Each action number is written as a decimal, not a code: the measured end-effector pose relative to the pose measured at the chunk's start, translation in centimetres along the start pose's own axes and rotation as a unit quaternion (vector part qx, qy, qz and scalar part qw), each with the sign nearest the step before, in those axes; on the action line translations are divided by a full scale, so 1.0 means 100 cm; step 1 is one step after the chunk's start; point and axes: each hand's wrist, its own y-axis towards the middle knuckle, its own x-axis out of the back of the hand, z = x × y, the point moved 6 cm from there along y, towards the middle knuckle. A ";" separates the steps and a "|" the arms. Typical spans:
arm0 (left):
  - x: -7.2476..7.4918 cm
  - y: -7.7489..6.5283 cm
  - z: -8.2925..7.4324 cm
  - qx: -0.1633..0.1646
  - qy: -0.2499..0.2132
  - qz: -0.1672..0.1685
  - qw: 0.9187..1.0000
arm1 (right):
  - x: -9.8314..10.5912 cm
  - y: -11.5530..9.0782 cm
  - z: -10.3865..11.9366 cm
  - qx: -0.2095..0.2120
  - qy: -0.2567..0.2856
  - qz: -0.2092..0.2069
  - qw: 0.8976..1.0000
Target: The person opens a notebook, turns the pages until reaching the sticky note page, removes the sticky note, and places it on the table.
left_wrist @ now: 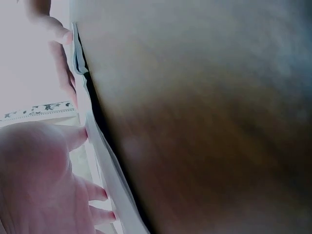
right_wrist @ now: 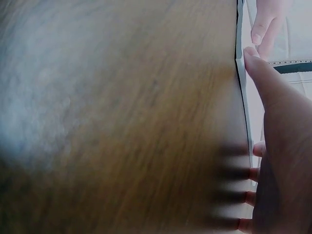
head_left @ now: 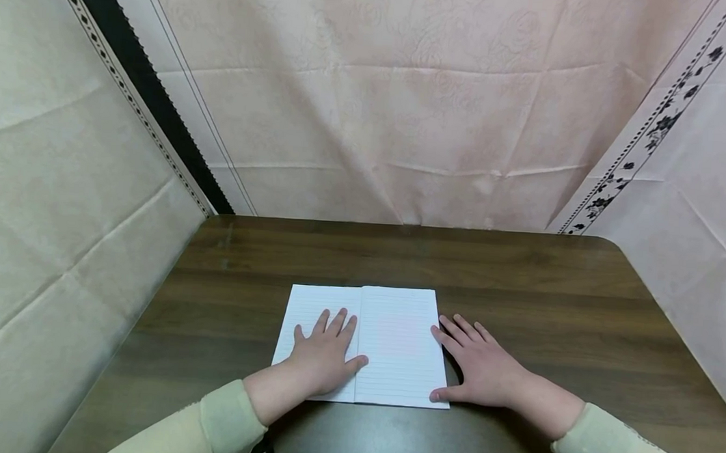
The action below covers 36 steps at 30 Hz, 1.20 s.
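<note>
Head: ruled-paper notebook [head_left: 393, 348] lies open, lower ctr, on dark wood-grain bench [head_left: 398, 256]; creased pale cloth [head_left: 405, 119] up top. L hand [head_left: 325, 361] on L page [head_left: 309, 306], fingers straight & spread, grasping nothing; R hand [head_left: 485, 370] at R edge, fingers likewise spread, thumb [head_left: 448, 394] near lower corner. L wrist: thin layered page edges [left_wrist: 109, 165], L of frame. R wrist: blurry bench grain, notebook edge at R.

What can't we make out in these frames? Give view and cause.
Head: part of the left page, covered by the left hand.
Head: the outside cover of the notebook, hidden beneath its open pages.
Head: the full shape of the black object by the left cuff, cut off by the bottom edge.
Left wrist: fine grain of the tabletop, lost to blur.
</note>
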 end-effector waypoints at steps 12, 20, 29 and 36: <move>-0.001 0.000 0.001 0.005 0.007 -0.005 1.000 | 0.000 0.000 0.001 -0.001 -0.001 -0.004 1.000; 0.000 0.001 0.001 0.004 0.008 -0.004 1.000 | 0.002 0.001 0.002 -0.004 -0.004 -0.019 1.000; 0.001 0.002 0.002 0.010 0.009 -0.007 1.000 | 0.004 0.002 0.004 -0.006 -0.006 -0.029 1.000; 0.007 -0.004 -0.004 -0.004 0.032 -0.053 0.998 | 0.004 0.004 0.003 -0.013 -0.020 -0.028 0.999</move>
